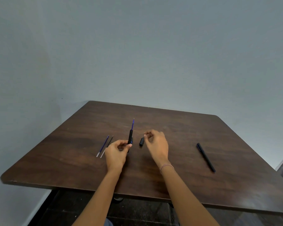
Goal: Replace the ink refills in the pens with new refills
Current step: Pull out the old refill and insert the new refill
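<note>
A plain grey-blue wall (137,46) is seen behind a dark brown wood-grain table (186,128) with rounded corners, and dark floor tiles (137,212) are seen beneath its near edge. Two bare forearms are stretched over the table. A black pen barrel (130,138) is gripped at its lower end by the left hand (117,150) and held raised, with a blue refill (133,125) standing out of its far end. The right hand (155,142), with a thread bracelet (166,166) at its wrist, is held with fingers curled just beside a short black pen piece (141,141); whether that piece is pinched cannot be told. A whole black pen (205,157) lies well apart at the right. Two loose refills (104,146) lie side by side left of the left hand.
</note>
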Demonstrator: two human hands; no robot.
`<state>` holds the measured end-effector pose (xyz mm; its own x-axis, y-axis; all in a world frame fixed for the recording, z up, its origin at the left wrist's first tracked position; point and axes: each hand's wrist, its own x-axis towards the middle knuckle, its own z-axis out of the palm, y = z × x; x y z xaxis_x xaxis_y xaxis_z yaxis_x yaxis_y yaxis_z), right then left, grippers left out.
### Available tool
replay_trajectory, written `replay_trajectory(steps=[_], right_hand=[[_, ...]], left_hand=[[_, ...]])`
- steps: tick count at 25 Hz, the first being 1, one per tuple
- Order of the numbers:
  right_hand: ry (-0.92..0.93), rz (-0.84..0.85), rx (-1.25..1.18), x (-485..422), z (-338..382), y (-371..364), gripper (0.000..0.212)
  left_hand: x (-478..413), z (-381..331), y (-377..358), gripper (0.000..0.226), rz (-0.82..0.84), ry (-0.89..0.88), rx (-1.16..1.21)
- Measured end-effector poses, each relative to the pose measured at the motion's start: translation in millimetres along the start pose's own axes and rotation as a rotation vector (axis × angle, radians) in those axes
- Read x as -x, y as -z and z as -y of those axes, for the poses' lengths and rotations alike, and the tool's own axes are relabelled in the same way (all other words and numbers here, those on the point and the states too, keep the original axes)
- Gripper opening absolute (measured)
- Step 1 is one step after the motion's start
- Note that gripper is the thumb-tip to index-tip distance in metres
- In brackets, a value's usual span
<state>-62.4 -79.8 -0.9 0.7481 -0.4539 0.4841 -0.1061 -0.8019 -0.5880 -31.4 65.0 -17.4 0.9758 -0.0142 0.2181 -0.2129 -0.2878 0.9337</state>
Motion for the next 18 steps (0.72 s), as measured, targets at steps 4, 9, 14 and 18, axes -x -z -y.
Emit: replay_trajectory(steps=[4, 9, 14, 18], right_hand=[[0.066, 0.104, 0.13, -19.3, 32.1, -23.5, 0.009], [0.038, 0.226, 0.311, -30.9, 40.9, -45.7, 0.016], [0.135, 0.29, 0.495, -34.6, 40.7, -58.3, 0.008], [0.126, 0.3, 0.488, -35.7, 39.0, -57.1, 0.009]], left_hand=[[-0.6, 1.0, 0.7, 0.023, -0.007, 0.018, 0.02], [-1.7, 3.4, -0.1, 0.021, -0.013, 0.021, 0.036], [-2.4, 7.2, -1.3, 0.022, -0.014, 0.019, 0.048], [-1.4, 7.8, -1.2, 0.019, -0.003, -0.015, 0.033]])
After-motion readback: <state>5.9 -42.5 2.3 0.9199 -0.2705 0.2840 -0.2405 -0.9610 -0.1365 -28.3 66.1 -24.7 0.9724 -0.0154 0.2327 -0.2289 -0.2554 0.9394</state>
